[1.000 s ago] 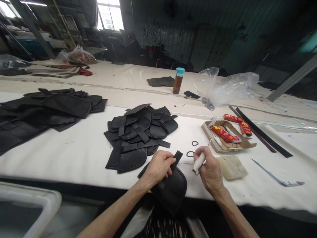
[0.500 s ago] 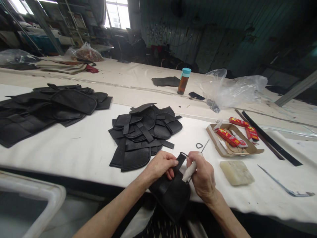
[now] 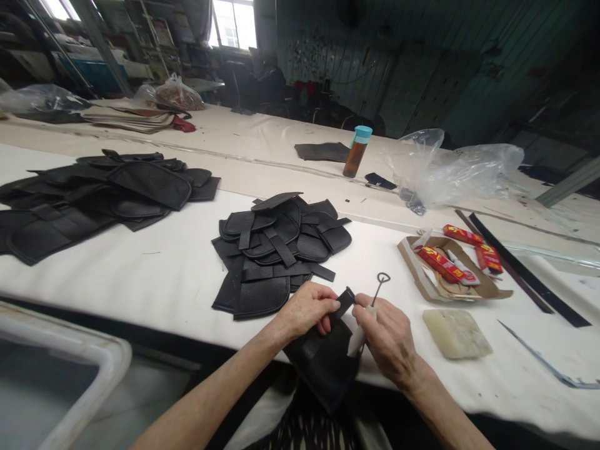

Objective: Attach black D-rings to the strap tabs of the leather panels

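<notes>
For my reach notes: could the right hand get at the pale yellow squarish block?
Probably yes: the block lies beside the right hand with nothing between, though that hand holds a white-handled, thin-shafted tool.

- Left forearm (image 3: pixel 213 387): bare, reaches up and inward from bottom edge; wrist roughly in line with it.
- Left hand (image 3: pixel 307 310): back up, thumb and index together in a pinch, other fingers curled under.
- Right forearm (image 3: pixel 443 397): bare, angles up and inward from lower right.
- Right hand (image 3: pixel 387 334): fingers closed in a grip, fingertips toward the left hand.
- Hands near each other, not touching, left slightly higher.
</notes>
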A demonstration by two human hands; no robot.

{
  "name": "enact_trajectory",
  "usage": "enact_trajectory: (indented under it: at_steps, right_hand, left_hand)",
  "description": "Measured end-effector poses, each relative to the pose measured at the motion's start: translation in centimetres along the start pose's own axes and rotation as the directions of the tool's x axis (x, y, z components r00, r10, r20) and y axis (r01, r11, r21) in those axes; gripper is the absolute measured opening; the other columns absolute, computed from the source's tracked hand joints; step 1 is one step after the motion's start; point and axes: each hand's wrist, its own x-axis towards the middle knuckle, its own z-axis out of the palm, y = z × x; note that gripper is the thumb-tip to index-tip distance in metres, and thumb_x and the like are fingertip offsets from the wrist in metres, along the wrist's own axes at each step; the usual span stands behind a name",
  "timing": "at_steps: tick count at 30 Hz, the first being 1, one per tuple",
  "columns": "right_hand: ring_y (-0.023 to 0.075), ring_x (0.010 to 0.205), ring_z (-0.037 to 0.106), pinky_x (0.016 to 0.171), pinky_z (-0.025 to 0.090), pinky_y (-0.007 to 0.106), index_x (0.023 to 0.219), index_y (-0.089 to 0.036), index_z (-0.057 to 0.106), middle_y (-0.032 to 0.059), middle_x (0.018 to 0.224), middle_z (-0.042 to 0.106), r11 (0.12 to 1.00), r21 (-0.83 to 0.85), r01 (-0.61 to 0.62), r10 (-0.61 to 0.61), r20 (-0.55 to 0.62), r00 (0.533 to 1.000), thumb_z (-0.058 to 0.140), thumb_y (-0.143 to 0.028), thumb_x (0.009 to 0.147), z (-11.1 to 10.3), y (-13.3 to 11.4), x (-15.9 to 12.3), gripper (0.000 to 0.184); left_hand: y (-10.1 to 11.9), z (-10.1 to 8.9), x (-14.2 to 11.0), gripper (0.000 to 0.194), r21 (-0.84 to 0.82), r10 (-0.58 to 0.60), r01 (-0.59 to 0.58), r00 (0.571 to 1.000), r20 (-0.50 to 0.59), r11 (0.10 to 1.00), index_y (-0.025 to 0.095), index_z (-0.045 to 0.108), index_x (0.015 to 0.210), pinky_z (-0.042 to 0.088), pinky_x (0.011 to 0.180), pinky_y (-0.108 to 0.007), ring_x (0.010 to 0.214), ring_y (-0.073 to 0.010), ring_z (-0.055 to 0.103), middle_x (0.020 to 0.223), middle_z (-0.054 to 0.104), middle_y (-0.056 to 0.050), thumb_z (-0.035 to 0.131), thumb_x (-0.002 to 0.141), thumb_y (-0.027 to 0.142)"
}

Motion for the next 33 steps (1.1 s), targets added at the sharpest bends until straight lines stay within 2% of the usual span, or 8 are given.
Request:
enact_trajectory:
  at_steps: [9,16,20,24,26,28,30,33]
  right_hand:
    - [0.0167,0.066,0.057,0.059,0.045,0.028,0.084,-0.014,0.056,0.0117,0.078,0.066,0.998,0.053,-0.019,0.016,0.043,0.999,0.042,-0.001,0.085,0.0,0.5,0.4,0.019]
    - [0.0156,0.065,0.057,0.059,0.045,0.027,0.086,-0.015,0.056,0.0118,0.081,0.067,0.996,0.092,-0.020,0.021,-0.005,1.000,0.045,-0.004,0.085,0.2,-0.3,0.6,0.016]
    - [0.0153,0.063,0.057,0.057,0.044,0.027,0.085,-0.017,0.057,0.0106,0.087,0.068,0.988,0.123,-0.089,0.087,0.024,0.996,0.046,-0.004,0.083,0.6,-0.7,0.1,0.017]
    - [0.0151,0.065,0.059,0.059,0.045,0.026,0.081,-0.018,0.056,0.0068,0.081,0.066,0.936,0.245,-0.252,0.244,0.063,0.968,0.043,-0.007,0.084,0.9,-1.3,-0.3,0.018]
    - [0.0144,0.064,0.058,0.059,0.046,0.026,0.081,-0.020,0.052,0.0036,0.076,0.064,0.812,0.336,-0.477,0.465,0.121,0.877,0.048,-0.011,0.084,1.1,-1.9,-0.2,0.010]
    - [0.0135,0.064,0.058,0.058,0.047,0.024,0.082,-0.021,0.048,0.0011,0.079,0.062,0.529,0.474,-0.704,0.694,0.235,0.680,0.054,-0.017,0.082,1.2,-2.5,0.1,0.007]
    - [0.0119,0.061,0.056,0.054,0.045,0.022,0.081,-0.022,0.045,-0.0017,0.078,0.060,0.228,0.587,-0.777,0.784,0.362,0.504,0.059,-0.024,0.079,1.2,-3.1,0.7,0.015]
    - [0.0083,0.047,0.042,0.042,0.035,0.018,0.077,-0.022,0.044,-0.0080,0.060,0.047,0.055,0.624,-0.779,0.810,0.429,0.400,0.062,-0.028,0.076,1.0,-3.6,1.7,0.019]
  left_hand:
    - [-0.1,0.0,-0.2,0.015,0.038,0.081,-0.080,0.996,-0.025,0.996,0.014,0.061,0.069,0.039,0.046,-0.021,0.042,-0.0104,0.049,0.041,0.050,0.004,0.053,0.073,0.027]
    - [0.1,0.5,-0.5,0.018,-0.114,0.081,-0.092,0.992,-0.099,0.989,0.014,0.058,0.085,0.044,0.050,-0.023,0.046,-0.0102,0.051,0.049,0.052,0.005,0.055,0.069,0.022]
    - [0.1,0.6,-0.8,0.043,-0.242,0.072,-0.101,0.989,-0.126,0.965,0.012,0.054,0.107,0.046,0.052,-0.024,0.048,-0.0109,0.054,0.053,0.054,0.006,0.059,0.064,0.017]
    - [-0.3,0.9,-0.9,0.027,-0.291,0.038,-0.098,0.978,-0.203,0.952,0.011,0.060,0.090,0.044,0.049,-0.023,0.043,-0.0104,0.051,0.047,0.054,0.004,0.060,0.064,0.018]
    - [-0.3,1.3,-1.0,0.020,-0.299,0.035,-0.110,0.968,-0.248,0.948,0.012,0.061,0.083,0.044,0.049,-0.022,0.042,-0.0100,0.051,0.045,0.055,0.004,0.059,0.064,0.018]
    - [-0.2,1.6,-1.2,0.016,-0.286,0.037,-0.125,0.955,-0.295,0.950,0.012,0.061,0.080,0.045,0.051,-0.022,0.044,-0.0098,0.051,0.047,0.056,0.003,0.058,0.066,0.018]
    - [0.0,2.0,-1.5,0.015,-0.248,0.052,-0.143,0.939,-0.341,0.958,0.012,0.062,0.080,0.045,0.051,-0.022,0.047,-0.0099,0.052,0.052,0.059,0.002,0.056,0.066,0.016]
    - [0.1,2.5,-1.7,0.015,-0.186,0.067,-0.155,0.909,-0.411,0.970,0.013,0.061,0.081,0.045,0.051,-0.021,0.048,-0.0098,0.053,0.056,0.059,0.002,0.056,0.067,0.015]
